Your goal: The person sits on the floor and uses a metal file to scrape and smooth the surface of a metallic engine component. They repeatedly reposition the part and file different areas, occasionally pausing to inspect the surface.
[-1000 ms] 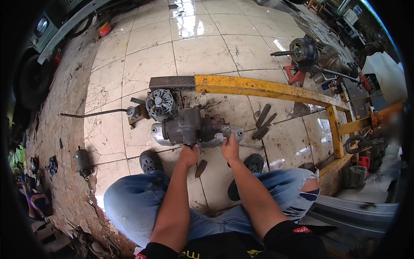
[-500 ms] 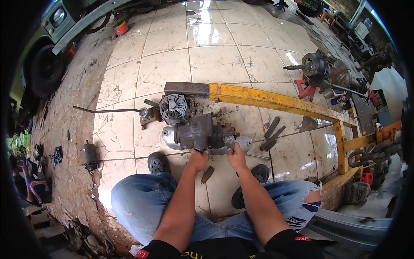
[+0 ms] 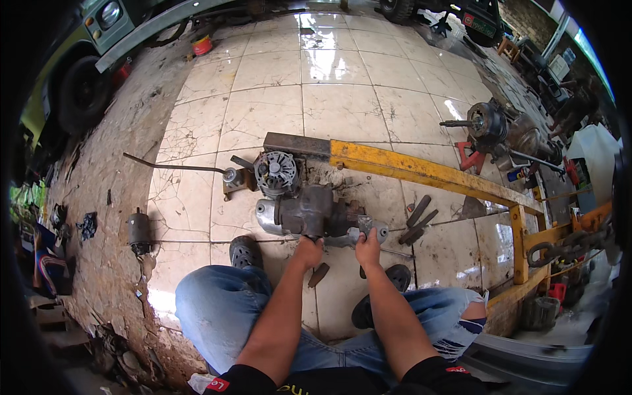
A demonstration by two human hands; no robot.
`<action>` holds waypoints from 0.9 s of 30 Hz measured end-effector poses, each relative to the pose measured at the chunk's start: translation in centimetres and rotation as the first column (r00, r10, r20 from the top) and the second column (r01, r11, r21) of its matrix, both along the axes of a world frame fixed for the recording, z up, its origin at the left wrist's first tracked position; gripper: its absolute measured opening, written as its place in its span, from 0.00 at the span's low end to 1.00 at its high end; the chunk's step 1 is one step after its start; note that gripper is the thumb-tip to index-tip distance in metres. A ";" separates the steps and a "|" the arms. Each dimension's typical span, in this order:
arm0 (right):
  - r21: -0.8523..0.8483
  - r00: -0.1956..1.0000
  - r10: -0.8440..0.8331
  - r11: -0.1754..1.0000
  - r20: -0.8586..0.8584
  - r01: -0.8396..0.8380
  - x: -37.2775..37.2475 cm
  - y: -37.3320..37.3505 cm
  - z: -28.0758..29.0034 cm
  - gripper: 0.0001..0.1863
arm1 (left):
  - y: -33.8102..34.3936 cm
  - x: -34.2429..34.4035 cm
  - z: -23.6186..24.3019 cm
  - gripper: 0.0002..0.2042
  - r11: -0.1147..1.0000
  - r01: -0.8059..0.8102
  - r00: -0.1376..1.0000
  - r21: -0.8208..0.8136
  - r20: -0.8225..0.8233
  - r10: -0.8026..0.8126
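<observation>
On tiles: one alternator; two hands at one housing.

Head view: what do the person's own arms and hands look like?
The left hand and right hand are gloveless, the forearms bare, with no watch or wristband visible. The short sleeves are black, each with a small red patch bearing pale markings.

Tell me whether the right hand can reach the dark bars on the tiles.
Probably yes: the dark bars lie close to the right hand, with nothing tall between, though it would likely have to put down the tool it seems to grip.
</observation>
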State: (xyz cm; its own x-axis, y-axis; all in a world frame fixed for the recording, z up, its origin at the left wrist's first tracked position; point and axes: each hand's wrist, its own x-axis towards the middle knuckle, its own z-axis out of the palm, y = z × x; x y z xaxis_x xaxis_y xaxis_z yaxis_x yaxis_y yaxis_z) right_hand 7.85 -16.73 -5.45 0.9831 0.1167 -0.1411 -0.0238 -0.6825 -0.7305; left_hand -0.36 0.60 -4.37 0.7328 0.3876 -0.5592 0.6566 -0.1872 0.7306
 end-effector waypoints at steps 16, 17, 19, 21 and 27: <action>0.001 0.998 0.058 0.998 0.022 -0.058 0.1 -0.8 -0.7 0.13 | 0.0 0.2 0.6 0.29 1.000 -0.024 0.999 -0.009 -0.039 0.023; 0.038 1.000 -0.009 0.999 -0.015 0.009 -0.1 -0.7 -0.3 0.12 | 0.2 0.2 0.7 0.30 1.000 -0.007 0.999 -0.003 -0.048 0.006; 0.008 0.999 0.041 0.999 -0.030 -0.040 0.3 -1.0 -0.7 0.11 | -0.1 0.4 1.3 0.30 1.000 0.015 0.996 0.026 -0.092 -0.012; -0.123 0.958 0.286 0.950 -0.025 -0.287 0.0 -1.9 -1.4 0.12 | -0.2 0.3 1.8 0.30 1.000 0.003 0.999 -0.003 -0.051 -0.003; -0.120 0.975 0.208 0.969 -0.076 -0.216 0.0 -1.4 -0.8 0.12 | 0.0 0.4 1.9 0.29 1.000 0.005 0.997 0.005 -0.072 -0.004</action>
